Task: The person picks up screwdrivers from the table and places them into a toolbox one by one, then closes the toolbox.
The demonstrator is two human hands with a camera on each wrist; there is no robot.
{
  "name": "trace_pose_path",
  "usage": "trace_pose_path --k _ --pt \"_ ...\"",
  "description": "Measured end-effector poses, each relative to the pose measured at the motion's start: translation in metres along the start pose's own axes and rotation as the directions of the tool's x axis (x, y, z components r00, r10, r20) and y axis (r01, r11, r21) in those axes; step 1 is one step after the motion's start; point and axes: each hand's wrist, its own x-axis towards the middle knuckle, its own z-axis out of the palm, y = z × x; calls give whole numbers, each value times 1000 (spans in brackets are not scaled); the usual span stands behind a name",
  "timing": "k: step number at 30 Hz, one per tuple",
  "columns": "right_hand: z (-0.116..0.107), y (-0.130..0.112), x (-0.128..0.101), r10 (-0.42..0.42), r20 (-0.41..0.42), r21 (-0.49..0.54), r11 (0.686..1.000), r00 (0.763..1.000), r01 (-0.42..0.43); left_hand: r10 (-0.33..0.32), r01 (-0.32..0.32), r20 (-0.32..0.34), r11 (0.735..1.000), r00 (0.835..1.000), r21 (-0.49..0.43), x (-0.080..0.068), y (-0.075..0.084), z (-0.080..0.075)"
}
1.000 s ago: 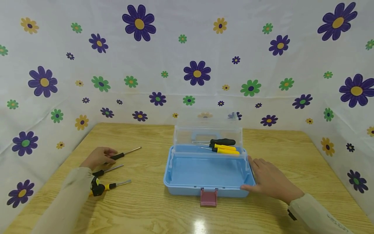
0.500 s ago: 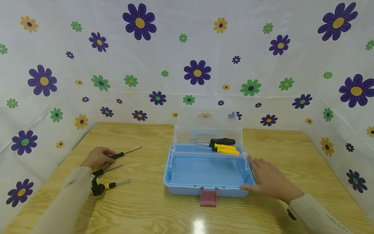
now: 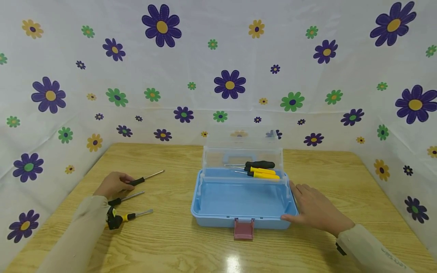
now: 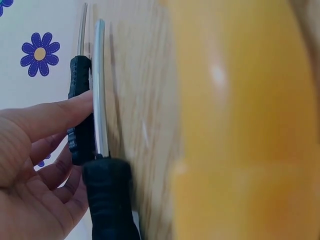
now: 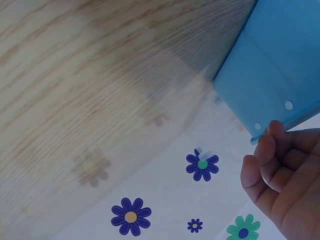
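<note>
- Head view: wooden counter [image 3: 170,242] across the whole near scene, flowered cloth [image 3: 218,76] hung behind and at both sides.
- Centre: blue toolbox [image 3: 240,203], clear lid [image 3: 243,151] raised at the far edge, pink latch [image 3: 244,229] on the near wall.
- Far end of the box: three screwdrivers [image 3: 261,170] lying side by side, one black-handled, two yellow-handled.
- Right hand [image 3: 315,210] flat against the right wall of the toolbox, fingers straight, gripping nothing.
- Left hand [image 3: 114,183] at the far left, fingers pinching the handle of a black screwdriver [image 3: 145,178] lying on the counter, shaft pointing right.
- Just nearer: second black screwdriver [image 3: 126,198], then a yellow-and-black screwdriver [image 3: 131,216], both untouched.
</note>
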Motion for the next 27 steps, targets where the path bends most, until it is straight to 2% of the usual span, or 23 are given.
trace_pose_path --k 12,16,27 --pt "0 1 -1 -3 1 9 1000 1000 3 -7 7 -22 1000 1000 27 0 -4 0" --pt "-1 1 0 -1 4 11 1000 1000 1 -1 2 -44 999 999 36 3 -11 1" --pt "-1 1 0 4 13 22 1000 1000 -5 36 -31 -83 998 996 57 -2 -5 2"
